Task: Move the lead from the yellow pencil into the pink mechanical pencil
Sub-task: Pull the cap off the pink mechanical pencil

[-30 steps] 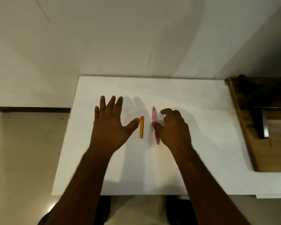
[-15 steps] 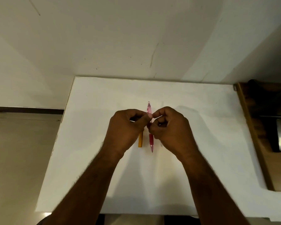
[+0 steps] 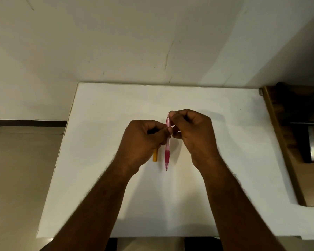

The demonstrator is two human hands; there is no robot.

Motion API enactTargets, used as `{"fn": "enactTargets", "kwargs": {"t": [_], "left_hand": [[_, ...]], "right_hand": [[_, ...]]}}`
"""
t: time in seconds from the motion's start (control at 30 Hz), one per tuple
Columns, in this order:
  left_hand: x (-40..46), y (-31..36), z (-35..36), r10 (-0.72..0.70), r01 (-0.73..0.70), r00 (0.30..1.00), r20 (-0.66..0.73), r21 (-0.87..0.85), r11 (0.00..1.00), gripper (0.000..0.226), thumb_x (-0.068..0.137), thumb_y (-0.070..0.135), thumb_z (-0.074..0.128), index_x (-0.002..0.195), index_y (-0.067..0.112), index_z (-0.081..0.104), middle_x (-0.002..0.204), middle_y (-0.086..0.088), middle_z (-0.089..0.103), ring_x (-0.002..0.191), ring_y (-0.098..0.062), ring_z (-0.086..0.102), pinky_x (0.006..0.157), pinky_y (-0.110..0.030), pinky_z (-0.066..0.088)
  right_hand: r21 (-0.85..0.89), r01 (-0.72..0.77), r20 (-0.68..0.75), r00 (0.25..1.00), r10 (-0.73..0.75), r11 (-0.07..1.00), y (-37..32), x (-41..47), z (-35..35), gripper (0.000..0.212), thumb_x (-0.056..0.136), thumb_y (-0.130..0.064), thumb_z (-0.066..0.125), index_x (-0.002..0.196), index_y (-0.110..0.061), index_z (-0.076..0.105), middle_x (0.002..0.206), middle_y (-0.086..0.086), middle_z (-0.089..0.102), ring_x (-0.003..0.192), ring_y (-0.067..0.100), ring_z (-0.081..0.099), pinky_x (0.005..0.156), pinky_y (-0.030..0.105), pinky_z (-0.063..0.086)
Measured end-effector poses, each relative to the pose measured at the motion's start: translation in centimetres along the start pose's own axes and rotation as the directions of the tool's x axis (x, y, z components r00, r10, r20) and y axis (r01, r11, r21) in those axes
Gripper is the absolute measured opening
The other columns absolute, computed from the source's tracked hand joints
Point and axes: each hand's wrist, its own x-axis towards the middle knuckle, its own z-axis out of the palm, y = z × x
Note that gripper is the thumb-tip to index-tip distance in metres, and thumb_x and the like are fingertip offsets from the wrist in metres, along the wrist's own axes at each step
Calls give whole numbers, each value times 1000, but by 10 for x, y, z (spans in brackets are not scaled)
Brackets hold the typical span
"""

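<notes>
The pink mechanical pencil [image 3: 167, 153] is lifted above the white table [image 3: 101, 178], tip pointing toward me, dark pink grip near the tip. My left hand [image 3: 143, 142] pinches its clear barrel at the middle. My right hand [image 3: 190, 131] pinches the pencil's far end with thumb and forefinger. The short yellow pencil [image 3: 155, 156] lies on the table just left of the pink one; only its near end shows below my left hand.
The white table meets a white wall at its far edge. A wooden desk [image 3: 286, 145] with a dark metal part stands against the table's right side. Floor tiles lie to the left.
Both hands went from resting flat beside the pencils to gripping the pink pencil and lifting it. My right fingers have since slid up to its far end.
</notes>
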Motion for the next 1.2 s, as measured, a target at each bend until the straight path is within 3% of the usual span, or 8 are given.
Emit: {"fn": "enactTargets", "kwargs": {"t": [0.23,0.4,0.5,0.6,0.77,0.93,1.07,1.2], "left_hand": [[0,2,0,-35,37,999,30,-49,998,13,85,31,74,81,21,81,70,-2,76,70,-25,72,75,-38,62],[-3,1,4,-63,65,996,61,-28,997,15,81,34,77,81,20,81,69,0,75,68,-22,71,71,-29,61],[-2,0,2,-73,74,997,21,-36,997,17,81,35,77,80,19,80,69,-1,75,69,-21,73,73,-30,62],[1,-1,-1,-90,90,996,-7,-55,994,18,81,35,78,79,17,80,67,-1,75,67,-19,72,74,-31,62],[-1,0,2,-102,103,995,5,-30,994,18,81,35,77,81,17,80,68,-1,75,69,-22,73,76,-33,62],[-1,-1,-1,-103,103,994,24,-35,994,16,82,33,78,78,17,80,68,-3,75,69,-25,72,73,-35,63],[-2,0,1,-98,99,994,40,-26,995,17,82,33,78,78,17,80,67,-2,75,68,-25,72,69,-31,62],[-1,-1,3,-99,99,994,51,-4,995,17,83,34,76,80,18,80,67,0,75,66,-22,72,66,-26,60]], "right_hand": [[-36,77,-43,996,-79,996,4,3,6,19,95,-20,66,81,-11,75,74,4,75,76,27,72,81,50,62],[54,64,-181,982,-53,997,5,7,3,17,95,-26,67,79,-23,74,69,-7,73,72,17,71,76,38,61],[-326,70,-229,962,-151,943,15,12,-7,21,93,-36,69,77,-22,69,70,-12,67,67,5,64,65,21,47],[-668,14,-165,972,-166,744,23,9,-9,22,93,-39,66,78,-23,67,69,-12,61,60,6,54,53,18,33],[-792,-12,-146,975,-170,611,26,7,-5,25,93,-42,64,80,-22,66,73,-6,62,64,15,56,56,25,31],[-551,-7,-239,959,-151,834,13,14,-24,31,90,-43,70,65,-26,64,63,-16,61,63,7,60,61,24,41],[-135,-53,-52,998,46,989,0,11,-21,23,89,-37,74,77,-18,77,70,0,75,60,10,62,61,31,52],[-190,-37,48,998,47,981,0,8,-13,22,89,-35,75,79,-16,78,65,-3,71,61,13,62,61,28,49]]}}
